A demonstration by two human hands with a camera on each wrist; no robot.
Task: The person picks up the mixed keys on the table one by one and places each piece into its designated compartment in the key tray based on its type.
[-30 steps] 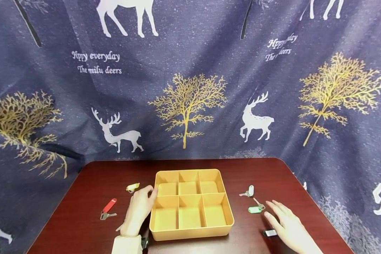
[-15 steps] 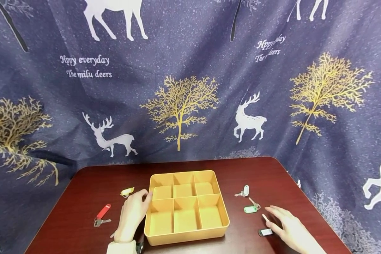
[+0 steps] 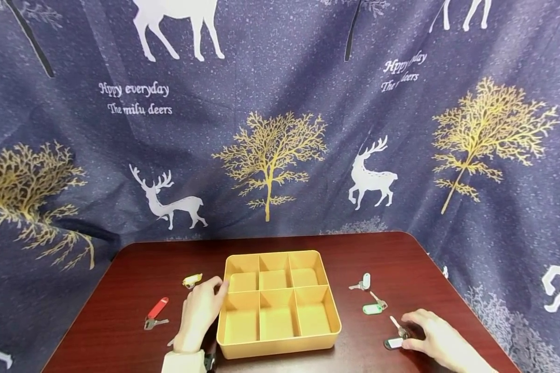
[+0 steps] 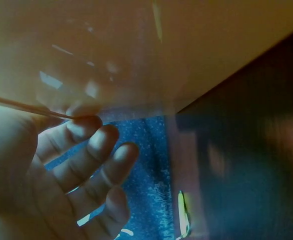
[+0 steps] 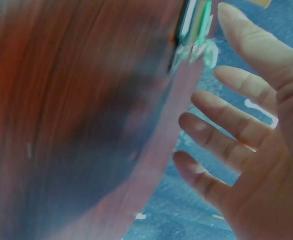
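Note:
A yellow box [image 3: 280, 346] with several compartments sits mid-table. My left hand [image 3: 199, 312] holds its left rim; in the left wrist view the thumb and index finger pinch the edge of the box wall [image 4: 116, 55], the other fingers loosely bent. At the right, a key with a black tag [image 3: 394, 343] lies on the table. My right hand [image 3: 436, 336] is over it, thumb tip beside the tag and index finger beyond the key. The right wrist view shows the right fingers [image 5: 226, 117] apart with nothing gripped; whether the thumb touches the tag, I cannot tell.
Keys with a green tag [image 3: 372, 309] and a pale tag [image 3: 366, 281] lie right of the box. To the left are keys with a red tag [image 3: 157, 308] and a yellow tag [image 3: 192, 280]. A patterned curtain [image 3: 280, 171] hangs behind the table [image 3: 256, 246].
My right hand has come down toward the black-tagged key, and its thumb is now beside the tag. The left hand stays on the box rim. The head view has shifted slightly.

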